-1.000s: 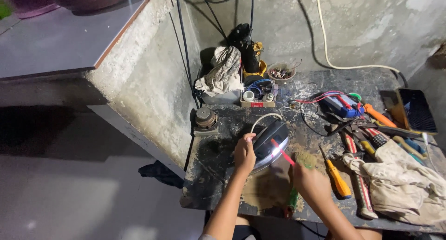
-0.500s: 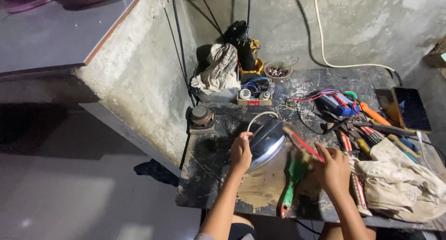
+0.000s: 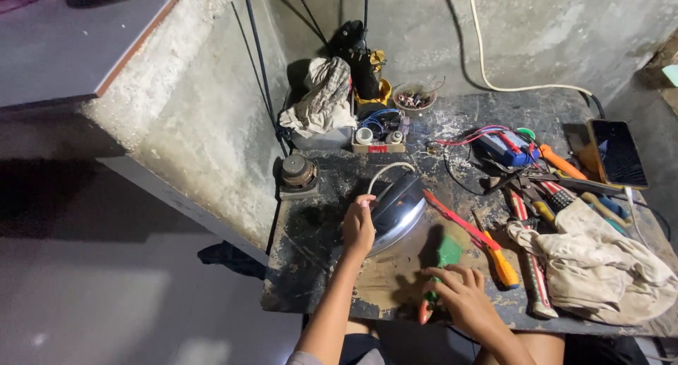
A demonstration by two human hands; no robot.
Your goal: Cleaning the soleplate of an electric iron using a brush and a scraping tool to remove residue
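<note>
On the scarred dark desk [image 3: 311, 266] a clothes iron [image 3: 397, 211] is laid on its side, its shiny soleplate turned toward the viewer and its long axis run from about 7 o'clock up to 1 o'clock, with a white cord looped off its top end. The left hand [image 3: 359, 227] is placed directly at the iron's 9 o'clock edge, fingers curled loosely over the rim and thumb tucked behind — a steadying grip on the body rather than a flat press. The right hand [image 3: 458, 294] is found lower, at roughly 5 o'clock from the iron and clear of it, so the left is plainly the nearer of the two. The right hand's fingers are bent and closed around the handles of green-handled pliers [image 3: 439, 266], whose length is pointed up toward 12 o'clock, with the tip short of the soleplate's lower edge; whether the plier tips are parted cannot be told. Just at 3 o'clock of the pliers an orange-handled screwdriver [image 3: 503, 266] and a red tool [image 3: 459, 220] are laid, and at the far 3 o'clock side a crumpled pale cloth [image 3: 600, 269] is heaped over other tools.
</note>
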